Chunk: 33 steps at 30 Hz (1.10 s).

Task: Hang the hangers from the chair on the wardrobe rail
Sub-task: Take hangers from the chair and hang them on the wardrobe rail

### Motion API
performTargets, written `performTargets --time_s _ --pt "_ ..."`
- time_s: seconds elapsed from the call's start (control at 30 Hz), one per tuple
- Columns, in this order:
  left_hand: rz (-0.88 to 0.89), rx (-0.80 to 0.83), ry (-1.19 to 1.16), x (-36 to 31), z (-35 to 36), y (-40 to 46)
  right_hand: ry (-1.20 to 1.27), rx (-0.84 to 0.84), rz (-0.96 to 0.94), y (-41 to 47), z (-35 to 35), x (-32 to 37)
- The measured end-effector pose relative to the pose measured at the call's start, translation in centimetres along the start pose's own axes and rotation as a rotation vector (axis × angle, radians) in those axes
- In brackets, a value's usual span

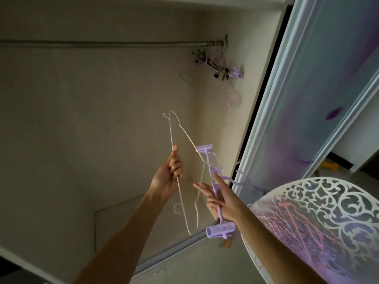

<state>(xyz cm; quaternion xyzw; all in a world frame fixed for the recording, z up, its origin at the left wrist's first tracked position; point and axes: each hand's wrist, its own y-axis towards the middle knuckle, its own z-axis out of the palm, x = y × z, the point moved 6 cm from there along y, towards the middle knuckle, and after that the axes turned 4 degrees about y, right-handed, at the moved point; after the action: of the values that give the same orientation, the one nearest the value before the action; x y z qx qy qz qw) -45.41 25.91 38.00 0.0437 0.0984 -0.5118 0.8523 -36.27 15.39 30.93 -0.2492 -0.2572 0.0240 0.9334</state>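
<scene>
Landmark: rail, a dull metal rod running horizontally inside the wardrobe.

Left hand, below the rail's right end: fingers curled round one straight side of a thin white wire hanger. The hanger is tilted, its narrow end pointing up toward the rail but well short of it.

Right hand, lower and further right of the rail: thumb and lower fingers pinch the bar of a lilac plastic clip hanger; index and middle fingers are spread straight. Blocky clips at both bar ends.

At the rail's right end: hung hangers, black clips, lilac plastic and pale wire, bunched together.

Chair, far below-right of the rail: white scrollwork back, more hangers visible through it.
</scene>
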Motion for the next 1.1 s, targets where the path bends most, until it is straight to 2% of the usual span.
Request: performTargets --time_s 0.07,0.17,0.23,0.3,0.37,0.4,0.43,0.53,0.6,0.67,0.8,0.93,1.0,1.1 --pt "0.044 -0.077 0.009 -0.5 -1.6 0.5 -0.083 0.045 -0.048 0.7 4.2 1.4" --pt "0.099 -0.41 0.258 -1.9 -5.3 0.2 -0.294 -0.018 -0.205 2.2 7.8 3.1" --pt "0.048 -0.665 0.626 -3.1 -7.2 -0.7 -0.474 -0.055 -0.271 2.9 8.9 3.2" --pt "-0.05 -0.834 1.138 -5.3 -7.1 -1.2 -0.638 -0.042 -0.278 3.8 9.5 2.7" --pt "0.019 -0.959 1.53 -8.6 -5.3 -0.4 -0.753 -0.007 -0.27 4.7 10.0 2.0" --pt "0.069 -0.947 1.548 -9.8 -4.1 0.4 -0.804 0.013 -0.272 5.2 10.2 1.7" --pt "0.064 -0.88 1.43 -10.4 -3.1 1.1 -0.842 0.029 -0.272 5.7 10.4 1.3" --pt "-0.151 -0.538 0.945 -9.1 -0.7 3.0 -0.86 0.056 -0.251 6.5 11.6 0.6" --pt "-0.169 -0.464 0.832 -9.0 -0.3 3.6 -0.853 0.047 -0.252 7.0 12.3 0.7" --pt "-0.187 -0.485 0.855 -10.2 -0.9 4.1 -0.892 -0.046 -0.314 7.5 13.1 1.5" --pt "-0.08 -0.648 0.835 -14.8 -2.4 4.2 -0.831 -0.235 -0.441 8.3 13.7 4.1" --pt "-0.039 -0.674 0.842 -19.4 -1.7 5.0 -0.929 -0.45 -0.592 8.6 13.3 8.8" --pt "-0.031 -0.647 0.821 -20.3 -0.5 5.7 -1.008 -0.495 -0.619 8.7 13.6 11.6" --pt "-0.027 -0.578 0.798 -20.9 1.6 7.2 -1.204 -0.429 -0.577 8.6 15.7 15.1"
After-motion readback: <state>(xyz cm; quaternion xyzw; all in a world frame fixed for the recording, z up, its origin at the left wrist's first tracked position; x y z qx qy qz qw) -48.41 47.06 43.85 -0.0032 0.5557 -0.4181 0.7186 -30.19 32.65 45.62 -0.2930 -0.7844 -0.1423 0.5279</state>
